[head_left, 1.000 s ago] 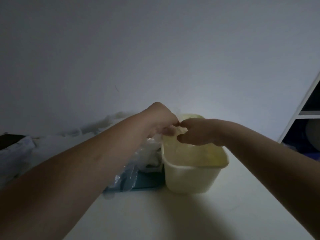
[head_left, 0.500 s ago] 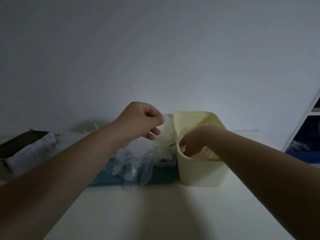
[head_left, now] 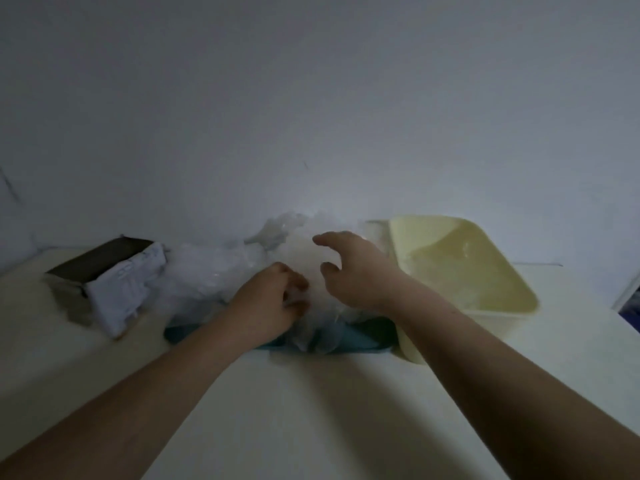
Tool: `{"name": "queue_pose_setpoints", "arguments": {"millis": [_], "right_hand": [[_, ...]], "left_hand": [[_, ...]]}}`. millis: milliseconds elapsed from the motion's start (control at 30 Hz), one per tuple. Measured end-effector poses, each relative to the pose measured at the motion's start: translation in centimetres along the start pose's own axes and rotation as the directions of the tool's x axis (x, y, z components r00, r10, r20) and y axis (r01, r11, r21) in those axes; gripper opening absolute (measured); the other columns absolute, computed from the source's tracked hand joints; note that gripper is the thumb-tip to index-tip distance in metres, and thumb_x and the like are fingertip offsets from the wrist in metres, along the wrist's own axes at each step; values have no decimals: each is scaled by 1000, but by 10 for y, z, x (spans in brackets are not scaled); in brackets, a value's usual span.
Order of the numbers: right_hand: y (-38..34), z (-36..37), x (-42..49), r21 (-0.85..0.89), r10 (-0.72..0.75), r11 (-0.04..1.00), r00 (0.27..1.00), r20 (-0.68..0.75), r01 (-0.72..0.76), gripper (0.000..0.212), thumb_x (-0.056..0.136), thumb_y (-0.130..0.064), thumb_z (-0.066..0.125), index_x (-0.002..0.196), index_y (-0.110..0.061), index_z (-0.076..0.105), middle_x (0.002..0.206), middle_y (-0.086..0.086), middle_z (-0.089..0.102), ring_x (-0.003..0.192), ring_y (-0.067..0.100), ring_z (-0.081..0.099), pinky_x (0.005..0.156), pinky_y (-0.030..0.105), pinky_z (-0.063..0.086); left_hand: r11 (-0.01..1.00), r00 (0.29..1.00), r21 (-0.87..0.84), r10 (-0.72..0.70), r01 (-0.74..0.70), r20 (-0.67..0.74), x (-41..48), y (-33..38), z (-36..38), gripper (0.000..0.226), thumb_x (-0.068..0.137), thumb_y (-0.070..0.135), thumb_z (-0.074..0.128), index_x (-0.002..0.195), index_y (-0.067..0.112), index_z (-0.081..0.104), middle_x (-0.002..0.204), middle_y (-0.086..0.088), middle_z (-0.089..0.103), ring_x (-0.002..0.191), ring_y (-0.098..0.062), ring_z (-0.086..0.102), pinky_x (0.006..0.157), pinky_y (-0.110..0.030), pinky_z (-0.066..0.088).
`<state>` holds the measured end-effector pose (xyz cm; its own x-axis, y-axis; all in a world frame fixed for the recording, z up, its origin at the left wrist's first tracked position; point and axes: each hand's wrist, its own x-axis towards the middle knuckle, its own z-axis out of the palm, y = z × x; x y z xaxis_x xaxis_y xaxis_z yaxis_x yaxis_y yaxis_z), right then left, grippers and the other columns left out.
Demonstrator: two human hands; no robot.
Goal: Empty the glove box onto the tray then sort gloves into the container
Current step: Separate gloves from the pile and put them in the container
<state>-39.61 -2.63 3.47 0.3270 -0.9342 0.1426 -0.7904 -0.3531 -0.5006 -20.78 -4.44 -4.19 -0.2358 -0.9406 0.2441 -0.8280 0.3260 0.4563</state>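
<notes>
A heap of clear plastic gloves (head_left: 221,271) lies on a teal tray (head_left: 367,336) in the middle of the white table. My left hand (head_left: 266,306) is on the near side of the heap, fingers curled into the gloves. My right hand (head_left: 356,268) hovers over the heap's right part with fingers spread and relaxed, holding nothing. A pale yellow container (head_left: 485,282) stands right of the tray, touching it, with some clear gloves inside. The glove box (head_left: 114,275) lies on its side at the left, its open end toward the heap.
A white wall rises right behind the table. A shelf unit's edge (head_left: 627,292) shows at far right. Bare tabletop (head_left: 311,410) stretches in front of the tray between my forearms.
My right hand has come out of the yellow container and moved left over the glove heap. My left hand has dropped from above the heap into the gloves.
</notes>
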Motion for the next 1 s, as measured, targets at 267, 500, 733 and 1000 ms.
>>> {"name": "queue_pose_setpoints", "arguments": {"millis": [267, 500, 733, 1000], "right_hand": [[28, 77, 23, -1, 74, 997, 997, 22, -74, 74, 95, -40, 67, 159, -27, 31, 171, 3, 4, 158, 23, 0, 126, 38, 12], [25, 64, 40, 54, 141, 989, 982, -125, -135, 58, 84, -35, 82, 137, -20, 63, 150, 2, 47, 137, 24, 47, 112, 27, 34], [0, 40, 45, 11, 77, 997, 968, -239, -77, 50, 81, -53, 81, 124, -31, 69, 118, -6, 62, 104, 10, 59, 86, 25, 45], [-9, 40, 37, 191, -84, 979, 994, 65, 70, 18, 87, -45, 78, 101, -34, 75, 69, 1, 71, 58, 17, 64, 59, 35, 55]], "left_hand": [[998, 993, -51, 38, -44, -113, -15, -41, 1, 14, 89, 17, 74, 83, 30, 71, 83, 13, 62, 76, -6, 61, 76, -39, 57], [989, 1000, -147, -2, 1, -4, -23, -38, 14, 23, 77, 53, 78, 77, 37, 62, 81, 16, 62, 73, 2, 60, 62, -28, 50], [970, 998, -233, -66, 65, 4, -20, -41, 14, 18, 95, 27, 65, 110, 33, 75, 104, 17, 74, 95, -3, 67, 88, -28, 56], [935, 965, -351, -142, 58, -218, -14, -33, -9, 14, 95, 25, 68, 83, 32, 68, 79, 12, 66, 75, -4, 63, 70, -32, 56]]}}
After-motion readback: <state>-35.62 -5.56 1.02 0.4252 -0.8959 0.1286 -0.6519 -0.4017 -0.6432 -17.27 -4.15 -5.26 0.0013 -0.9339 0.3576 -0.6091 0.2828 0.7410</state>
